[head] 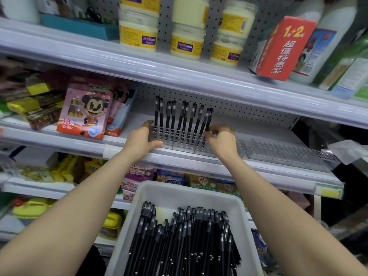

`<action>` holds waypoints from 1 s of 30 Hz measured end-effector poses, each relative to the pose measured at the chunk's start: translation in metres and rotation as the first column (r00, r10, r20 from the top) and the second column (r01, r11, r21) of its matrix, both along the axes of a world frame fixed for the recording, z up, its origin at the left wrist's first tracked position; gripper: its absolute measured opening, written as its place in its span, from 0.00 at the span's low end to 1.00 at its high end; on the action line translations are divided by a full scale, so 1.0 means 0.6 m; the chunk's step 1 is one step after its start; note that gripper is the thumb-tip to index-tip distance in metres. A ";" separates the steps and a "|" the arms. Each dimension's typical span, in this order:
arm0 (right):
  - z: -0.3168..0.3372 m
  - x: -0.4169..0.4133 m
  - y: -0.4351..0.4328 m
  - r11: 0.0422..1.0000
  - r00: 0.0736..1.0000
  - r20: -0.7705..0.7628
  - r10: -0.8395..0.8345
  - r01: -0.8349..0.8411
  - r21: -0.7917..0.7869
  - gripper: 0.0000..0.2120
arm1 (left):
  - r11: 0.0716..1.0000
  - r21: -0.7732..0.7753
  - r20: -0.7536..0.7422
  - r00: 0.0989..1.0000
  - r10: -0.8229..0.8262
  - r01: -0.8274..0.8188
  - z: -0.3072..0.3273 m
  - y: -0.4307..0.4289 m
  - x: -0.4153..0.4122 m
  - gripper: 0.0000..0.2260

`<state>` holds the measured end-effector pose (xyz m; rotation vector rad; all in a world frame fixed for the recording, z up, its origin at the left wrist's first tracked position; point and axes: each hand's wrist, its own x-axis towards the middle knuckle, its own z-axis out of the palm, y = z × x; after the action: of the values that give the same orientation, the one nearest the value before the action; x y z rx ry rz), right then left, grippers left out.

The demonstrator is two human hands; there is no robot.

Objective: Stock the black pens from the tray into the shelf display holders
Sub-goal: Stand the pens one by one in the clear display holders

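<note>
A single black plastic pen (208, 120) stands almost upright a little right of the middle of the frame, at the right end of a row of black pens (179, 118). The right hand (222, 141) holds it low on the barrel; its grip is pinching this pen between thumb and fingertips. The row stands in a clear plastic display holder (159, 139) with many small holes, which sits on the front part of a white metal shelf (199, 161). Some pens in the row lean slightly to the right.

The left hand (140, 139) is at the left end of this holder. Its grip is closed around the holder's corner, with the thumb along the front edge and a finger up at the side.

Further right on the same shelf, more clear holders (288, 153) lie side by side.

In the lower middle of the frame a white plastic tray (169, 193) holds a heap of black pens (179, 246).

Left of the row stands a pink box with a cartoon mouse figure (85, 112). On the shelf above, white jars with yellow labels (183, 42) stand at the upper middle and a red carton (284, 48) at the upper right.
</note>
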<state>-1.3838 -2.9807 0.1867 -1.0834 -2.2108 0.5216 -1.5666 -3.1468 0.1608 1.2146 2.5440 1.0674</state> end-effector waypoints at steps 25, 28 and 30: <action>-0.197 0.069 -0.190 0.979 0.653 0.730 0.201 -0.116 -0.166 0.13 | 1.000 0.008 -0.010 1.000 -0.001 0.002 0.007 -0.015 0.020 0.37; -0.210 0.065 -0.195 0.978 0.601 0.772 0.205 -0.103 -0.180 0.14 | 1.000 0.011 -0.015 1.000 -0.007 0.007 0.006 -0.015 0.020 0.37; -0.217 0.061 -0.193 0.976 0.605 0.768 0.208 -0.076 -0.205 0.13 | 1.000 0.010 -0.020 1.000 -0.005 0.005 0.005 -0.015 0.017 0.36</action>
<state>-1.3474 -3.0965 0.0567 -1.4103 -3.0997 0.2930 -1.5561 -3.1557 0.1638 1.2392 2.5523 1.0735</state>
